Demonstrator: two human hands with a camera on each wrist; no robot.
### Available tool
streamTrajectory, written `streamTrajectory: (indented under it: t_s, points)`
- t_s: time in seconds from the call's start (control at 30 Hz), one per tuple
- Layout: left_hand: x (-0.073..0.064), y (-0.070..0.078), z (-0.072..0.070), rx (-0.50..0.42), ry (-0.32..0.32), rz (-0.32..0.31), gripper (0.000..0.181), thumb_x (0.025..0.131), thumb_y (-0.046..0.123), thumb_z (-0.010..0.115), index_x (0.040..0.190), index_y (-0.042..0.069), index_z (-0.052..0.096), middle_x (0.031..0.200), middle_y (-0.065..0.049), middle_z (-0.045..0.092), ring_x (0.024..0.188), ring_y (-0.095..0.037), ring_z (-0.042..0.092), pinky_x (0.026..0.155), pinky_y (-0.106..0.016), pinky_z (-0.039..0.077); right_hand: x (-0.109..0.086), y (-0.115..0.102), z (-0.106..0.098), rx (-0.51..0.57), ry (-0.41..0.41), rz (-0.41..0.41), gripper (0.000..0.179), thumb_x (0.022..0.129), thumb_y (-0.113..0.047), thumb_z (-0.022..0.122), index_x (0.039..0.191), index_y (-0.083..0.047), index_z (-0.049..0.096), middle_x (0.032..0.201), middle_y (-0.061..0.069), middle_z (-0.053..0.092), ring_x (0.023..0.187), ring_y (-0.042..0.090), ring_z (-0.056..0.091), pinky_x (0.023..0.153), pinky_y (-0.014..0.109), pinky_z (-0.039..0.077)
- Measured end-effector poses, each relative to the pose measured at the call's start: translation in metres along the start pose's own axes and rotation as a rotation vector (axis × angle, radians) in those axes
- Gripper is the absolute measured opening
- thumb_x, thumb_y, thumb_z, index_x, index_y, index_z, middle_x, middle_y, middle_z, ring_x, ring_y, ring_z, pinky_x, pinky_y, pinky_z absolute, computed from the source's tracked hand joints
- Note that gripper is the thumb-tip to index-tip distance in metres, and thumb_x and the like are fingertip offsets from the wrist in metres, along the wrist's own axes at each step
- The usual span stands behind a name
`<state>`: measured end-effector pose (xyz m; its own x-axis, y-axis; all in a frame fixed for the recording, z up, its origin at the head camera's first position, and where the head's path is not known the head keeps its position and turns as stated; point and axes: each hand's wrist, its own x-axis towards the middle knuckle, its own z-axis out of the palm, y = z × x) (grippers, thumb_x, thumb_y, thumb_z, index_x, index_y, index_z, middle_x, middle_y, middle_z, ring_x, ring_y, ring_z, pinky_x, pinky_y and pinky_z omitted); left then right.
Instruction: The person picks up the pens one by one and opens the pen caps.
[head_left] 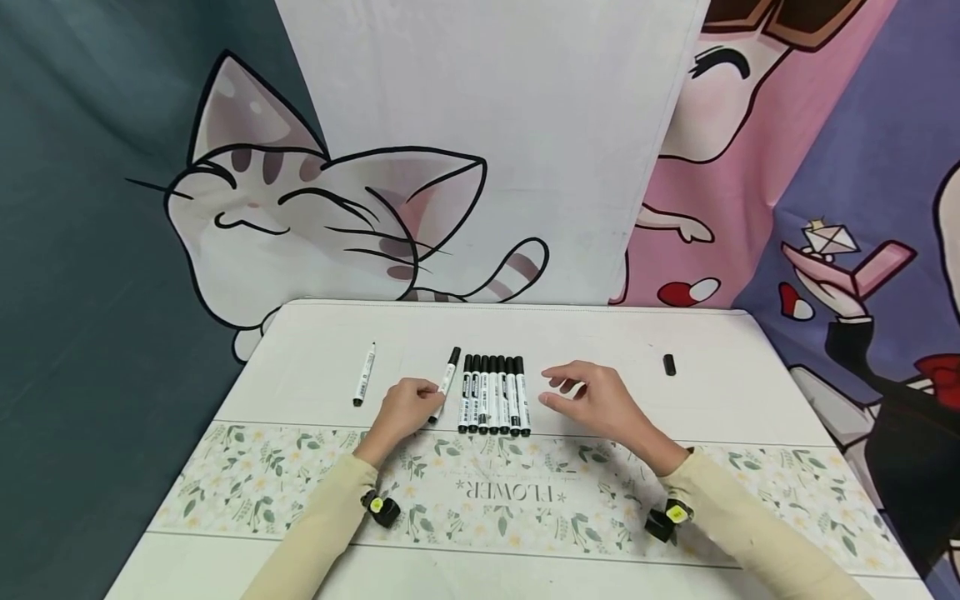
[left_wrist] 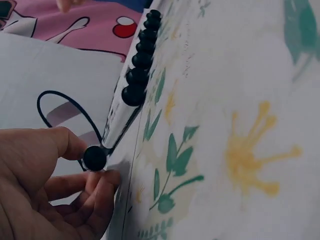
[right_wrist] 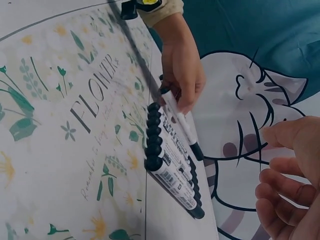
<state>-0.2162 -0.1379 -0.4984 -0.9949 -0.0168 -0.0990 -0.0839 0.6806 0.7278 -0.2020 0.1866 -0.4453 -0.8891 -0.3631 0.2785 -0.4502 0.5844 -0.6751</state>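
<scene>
My left hand pinches a white marker with a black cap between thumb and fingers, near its lower end. In the left wrist view the round black end of this marker shows between the fingertips. Just right of it, several capped markers lie side by side in a tight row, black caps toward the back. My right hand hovers at the right of the row with fingers loosely bent and nothing in them. The right wrist view shows these right fingers apart from the row.
Over on the left lies an uncapped marker, its tip toward the back. A loose black cap sits on the right part of the white table. A flowered band crosses the table. Behind hangs a curtain with cartoon prints.
</scene>
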Motion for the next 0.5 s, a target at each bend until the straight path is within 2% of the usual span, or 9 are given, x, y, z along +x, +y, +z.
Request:
streamTrajectory:
  t_s: [0.3,0.5]
  points:
    - [-0.006,0.004,-0.009,-0.062,0.045,0.058,0.025,0.092,0.02,0.069,0.115,0.012,0.075,0.097,0.001,0.072,0.078,-0.013,0.065,0.067,-0.032,0.052,0.004,-0.004,-0.011,-0.01,-0.007,0.007,0.032,0.088,-0.024,0.083,0.118,-0.014,0.077,0.107,0.003,0.075,0.088,0.013,0.067,0.072,0.029,0.058]
    - [-0.014,0.011,-0.014,-0.103,0.049,0.122,0.024,0.094,0.017,0.069,0.117,0.013,0.073,0.101,0.001,0.075,0.087,-0.013,0.068,0.075,-0.034,0.055,0.007,-0.009,-0.018,0.002,0.011,-0.013,0.031,0.088,-0.022,0.083,0.117,-0.013,0.077,0.108,0.006,0.075,0.088,0.014,0.067,0.073,0.039,0.06]
